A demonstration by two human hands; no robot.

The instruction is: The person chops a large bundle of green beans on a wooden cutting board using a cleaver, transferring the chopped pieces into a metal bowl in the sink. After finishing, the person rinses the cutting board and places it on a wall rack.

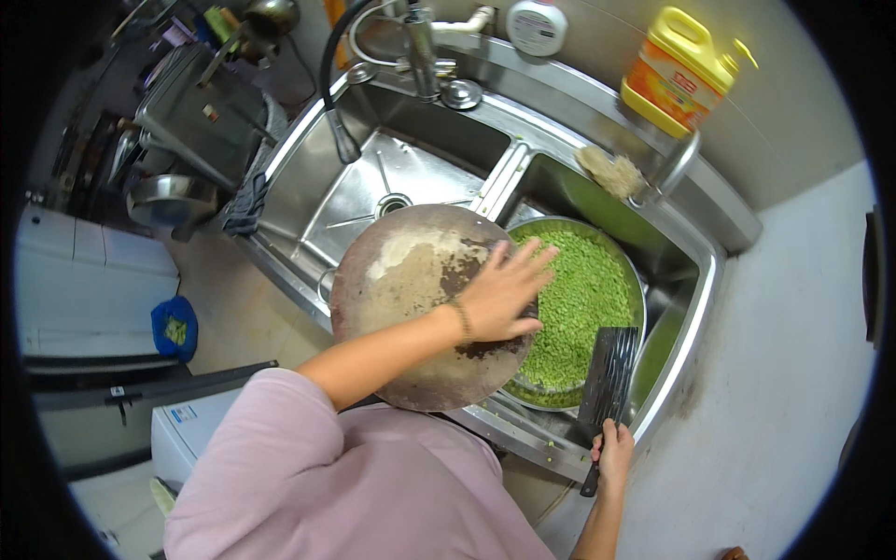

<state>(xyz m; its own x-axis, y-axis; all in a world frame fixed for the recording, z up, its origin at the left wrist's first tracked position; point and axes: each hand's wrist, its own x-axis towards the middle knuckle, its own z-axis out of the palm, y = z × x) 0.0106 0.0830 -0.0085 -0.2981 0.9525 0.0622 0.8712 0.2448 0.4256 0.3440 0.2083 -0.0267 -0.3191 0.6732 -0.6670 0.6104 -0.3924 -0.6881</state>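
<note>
A round wooden chopping board [399,308], worn pale and dark in patches, lies across the front of the sink. My left hand [505,297] is spread over its right side, fingers apart and slightly blurred; whether the palm touches the wood I cannot tell. The fingertips reach over finely chopped green vegetable pieces [584,301] that fill a round metal basin [641,308] in the right sink bowl. In my right hand [614,451] is the handle of a cleaver [607,374]. Its broad wet blade points away from me, above the basin's near right edge.
The left sink bowl [350,210] has a drain, and a black hose faucet [343,136] hangs over it. Along the back ledge are a loofah-like scrubber [609,171], a yellow detergent jug [675,73] and a white bottle [537,28]. A blue bag [174,329] is at left.
</note>
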